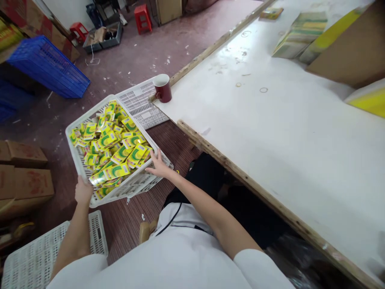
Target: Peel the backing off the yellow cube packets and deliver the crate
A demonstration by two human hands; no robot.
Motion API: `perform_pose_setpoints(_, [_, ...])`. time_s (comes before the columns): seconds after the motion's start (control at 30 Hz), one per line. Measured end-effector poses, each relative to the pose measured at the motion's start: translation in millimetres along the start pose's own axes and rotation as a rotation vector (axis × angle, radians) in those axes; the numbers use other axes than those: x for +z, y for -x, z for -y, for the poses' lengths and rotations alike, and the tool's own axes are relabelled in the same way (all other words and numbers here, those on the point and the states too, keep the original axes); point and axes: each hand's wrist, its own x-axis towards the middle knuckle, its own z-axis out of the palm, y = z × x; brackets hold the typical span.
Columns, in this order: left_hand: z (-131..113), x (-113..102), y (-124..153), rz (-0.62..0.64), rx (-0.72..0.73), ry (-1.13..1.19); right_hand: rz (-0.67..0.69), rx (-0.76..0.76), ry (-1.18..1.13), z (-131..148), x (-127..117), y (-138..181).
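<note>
A white plastic crate (78,160) full of small yellow-and-green packets (114,146) is tilted to my left, beside the white table. My left hand (83,191) grips the crate's near left corner, its fingers wrapped round the rim. My right hand (158,163) holds the crate's near right corner, fingers curled over the rim next to the packets. A second white crate (141,105) lies under and behind the first.
A dark red mug (163,88) stands at the corner of the white table (270,132). Packet bundles (300,34) and a cardboard box (351,48) lie at its far end. Blue crates (48,66), brown cartons (25,176) and another white crate (33,257) stand on the floor.
</note>
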Motion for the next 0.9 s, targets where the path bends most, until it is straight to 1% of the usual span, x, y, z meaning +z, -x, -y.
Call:
perform_pose_setpoints(0.07, [2.5, 2.3, 2.0, 0.006, -0.008, 0.041, -0.005, -0.007, -0.003, -5.2, -0.5, 0.4])
perform_pose_setpoints(0.13, [2.9, 2.8, 9.4, -0.010, -0.012, 0.093, -0.020, -0.071, 0.002, -11.6, -4.2, 4.7])
perform_pose_setpoints(0.17, [2.4, 2.0, 14.3, -0.055, -0.020, 0.117, -0.034, -0.112, -0.001, -15.9, -6.4, 8.4])
perform_pose_setpoints(0.23, [-0.9, -1.4, 25.0, -0.191, -0.039, 0.152, -0.080, -0.177, -0.035, -28.3, -10.7, 18.4])
perform_pose_setpoints(0.3, [-9.9, -5.6, 35.8, -0.317, 0.007, 0.186, -0.122, -0.157, -0.116, -46.3, -14.9, 31.2])
perform_pose_setpoints(0.33, [-17.5, -7.2, 41.0, -0.341, 0.083, 0.204, -0.130, -0.109, -0.162, -57.1, -17.2, 38.4])
perform_pose_setpoints(0.37, [-27.5, -8.1, 45.7, -0.346, 0.193, 0.221, -0.142, -0.047, -0.194, -68.6, -19.7, 46.0])
perform_pose_setpoints(0.43, [-53.9, -7.3, 53.4, -0.331, 0.451, 0.231, -0.215, 0.056, -0.211, -91.8, -25.5, 61.7])
perform_pose_setpoints(0.47, [-69.4, -5.6, 55.7, -0.318, 0.556, 0.221, -0.259, 0.097, -0.205, -102.6, -28.6, 69.4])
perform_pose_setpoints(0.53, [-100.8, -0.6, 55.9, -0.274, 0.685, 0.180, -0.340, 0.164, -0.182, -120.8, -34.9, 83.2])
perform_pose_setpoints(0.57, [-115.3, 2.0, 53.3, -0.255, 0.708, 0.158, -0.373, 0.190, -0.178, -127.9, -37.8, 88.9])
perform_pose_setpoints(0.63, [-138.7, 6.3, 42.6, -0.229, 0.689, 0.122, -0.433, 0.211, -0.200, -138.0, -42.4, 96.8])
perform_pose_setpoints(0.7, [-153.4, 8.3, 26.0, -0.219, 0.641, 0.098, -0.475, 0.203, -0.259, -143.1, -45.3, 100.2])
perform_pose_setpoints(0.8, [-162.5, 7.7, -2.9, -0.217, 0.567, 0.090, -0.476, 0.197, -0.326, -144.8, -46.8, 99.9])
perform_pose_setpoints(0.9, [-164.1, 6.0, -30.5, -0.219, 0.454, 0.123, -0.464, 0.208, -0.338, -143.4, -46.7, 97.5])
